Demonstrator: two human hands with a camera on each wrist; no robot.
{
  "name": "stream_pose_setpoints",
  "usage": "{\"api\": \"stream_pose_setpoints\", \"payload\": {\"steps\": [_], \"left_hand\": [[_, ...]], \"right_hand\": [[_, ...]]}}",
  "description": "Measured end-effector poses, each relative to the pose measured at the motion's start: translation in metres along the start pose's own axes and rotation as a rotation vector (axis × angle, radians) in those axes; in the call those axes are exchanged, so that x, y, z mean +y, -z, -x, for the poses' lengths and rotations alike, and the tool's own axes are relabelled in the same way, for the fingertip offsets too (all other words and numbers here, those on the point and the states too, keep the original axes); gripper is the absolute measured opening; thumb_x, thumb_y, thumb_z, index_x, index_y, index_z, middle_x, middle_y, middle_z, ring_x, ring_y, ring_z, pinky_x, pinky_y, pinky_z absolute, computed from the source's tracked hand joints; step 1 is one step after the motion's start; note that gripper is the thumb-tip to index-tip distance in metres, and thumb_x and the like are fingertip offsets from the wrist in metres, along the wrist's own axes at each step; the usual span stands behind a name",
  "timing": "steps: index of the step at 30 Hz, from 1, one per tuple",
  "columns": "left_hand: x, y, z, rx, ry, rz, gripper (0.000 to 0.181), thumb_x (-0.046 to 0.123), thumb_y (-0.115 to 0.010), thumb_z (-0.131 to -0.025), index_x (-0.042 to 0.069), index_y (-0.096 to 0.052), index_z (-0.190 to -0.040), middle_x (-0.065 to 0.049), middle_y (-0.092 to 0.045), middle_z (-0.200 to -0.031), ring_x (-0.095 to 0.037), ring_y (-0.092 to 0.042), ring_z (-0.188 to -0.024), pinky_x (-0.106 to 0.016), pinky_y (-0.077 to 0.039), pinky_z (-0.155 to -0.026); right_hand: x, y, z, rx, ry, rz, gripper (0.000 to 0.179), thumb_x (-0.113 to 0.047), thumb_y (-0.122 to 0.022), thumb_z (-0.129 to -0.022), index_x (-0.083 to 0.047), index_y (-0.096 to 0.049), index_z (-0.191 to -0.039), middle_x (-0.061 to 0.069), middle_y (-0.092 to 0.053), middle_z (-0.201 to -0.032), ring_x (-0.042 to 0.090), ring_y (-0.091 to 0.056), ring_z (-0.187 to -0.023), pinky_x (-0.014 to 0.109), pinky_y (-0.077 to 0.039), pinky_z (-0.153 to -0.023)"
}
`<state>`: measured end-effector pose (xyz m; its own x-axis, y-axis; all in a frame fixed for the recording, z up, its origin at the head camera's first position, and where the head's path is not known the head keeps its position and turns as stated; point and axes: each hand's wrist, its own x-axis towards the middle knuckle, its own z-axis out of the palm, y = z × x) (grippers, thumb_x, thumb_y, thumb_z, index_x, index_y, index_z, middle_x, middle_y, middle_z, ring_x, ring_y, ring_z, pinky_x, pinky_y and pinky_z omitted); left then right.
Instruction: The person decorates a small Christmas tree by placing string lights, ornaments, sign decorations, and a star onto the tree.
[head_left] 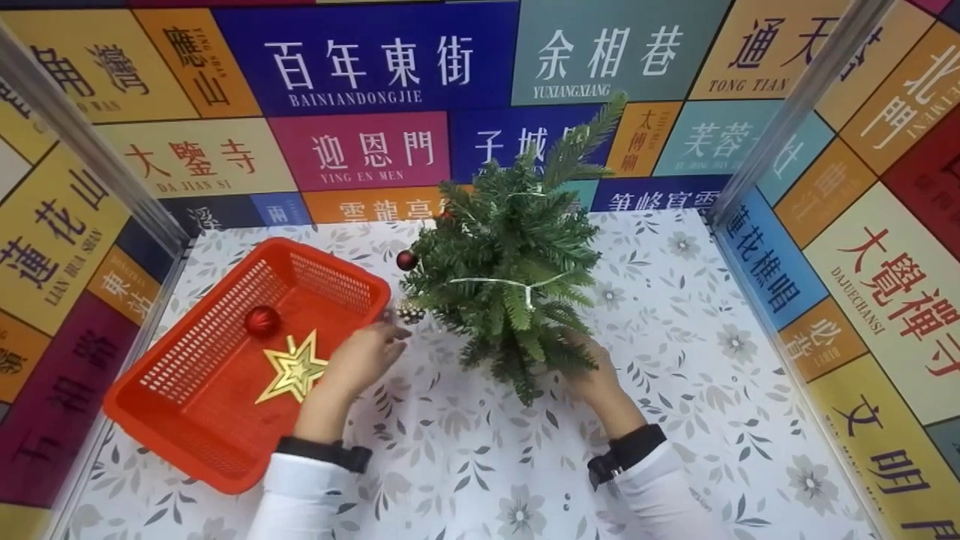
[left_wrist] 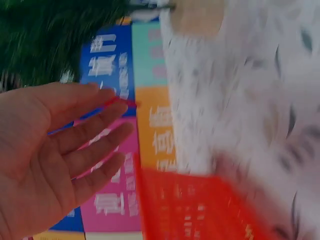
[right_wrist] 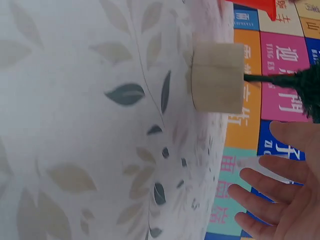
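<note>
A small green artificial Christmas tree point(head_left: 510, 247) stands on the floral tabletop, its wooden block base point(right_wrist: 218, 77) showing in the right wrist view. A dark red ball point(head_left: 406, 260) hangs at its left side, and a pale wire point(head_left: 517, 282) crosses the front branches. My left hand point(head_left: 369, 356), fingers loosely extended and holding nothing, is between the tree and the basket's right edge. On the tree's other side my right hand point(head_left: 592, 367) lies partly behind the low branches. Its fingers are spread and relaxed beside the trunk in the right wrist view, with nothing in them.
An orange-red plastic basket point(head_left: 202, 427) sits at the left, with a shiny red ball point(head_left: 262, 321) and a gold star point(head_left: 298, 369) inside. A small speckled ornament point(head_left: 410, 311) shows by the tree's lower left. Printed panels point(head_left: 360, 150) enclose the table at the back and sides.
</note>
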<state>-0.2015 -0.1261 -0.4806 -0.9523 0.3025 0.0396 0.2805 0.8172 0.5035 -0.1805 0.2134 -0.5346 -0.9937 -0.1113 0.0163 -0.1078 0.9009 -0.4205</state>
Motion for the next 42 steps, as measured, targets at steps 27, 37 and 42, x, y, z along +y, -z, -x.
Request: {"api": "stream_pose_setpoints", "payload": {"steps": [27, 37, 42], "left_hand": [[-0.161, 0.066, -0.016, -0.068, 0.493, -0.027, 0.074, 0.015, -0.055, -0.093, -0.001, -0.014, -0.152, -0.035, 0.0, -0.154, -0.063, -0.006, -0.136, -0.074, -0.017, -0.107], [-0.164, 0.068, -0.006, -0.241, 0.497, -0.051, 0.066, 0.015, -0.057, -0.094, -0.006, -0.023, -0.146, -0.043, -0.017, -0.143, -0.061, -0.025, -0.129, -0.07, -0.032, -0.102], [-0.158, 0.069, -0.003, -0.287, 0.491, -0.064, 0.047, 0.008, -0.061, -0.088, -0.01, -0.046, -0.129, -0.044, -0.031, -0.129, -0.057, -0.039, -0.115, -0.065, -0.041, -0.093]], "right_hand": [[0.047, 0.028, 0.015, -0.032, -0.1, 0.013, 0.08, 0.002, -0.069, -0.078, 0.003, -0.03, -0.147, 0.035, -0.027, -0.149, 0.056, -0.024, -0.136, 0.067, -0.024, -0.11], [0.049, 0.031, 0.017, -0.007, -0.077, 0.024, 0.071, -0.005, -0.067, -0.086, 0.004, -0.031, -0.147, 0.035, -0.029, -0.148, 0.057, -0.027, -0.134, 0.068, -0.026, -0.108], [0.051, 0.03, 0.016, 0.002, -0.083, 0.025, 0.064, -0.015, -0.062, -0.092, 0.003, -0.032, -0.146, 0.035, -0.03, -0.148, 0.056, -0.028, -0.134, 0.068, -0.026, -0.107]]}}
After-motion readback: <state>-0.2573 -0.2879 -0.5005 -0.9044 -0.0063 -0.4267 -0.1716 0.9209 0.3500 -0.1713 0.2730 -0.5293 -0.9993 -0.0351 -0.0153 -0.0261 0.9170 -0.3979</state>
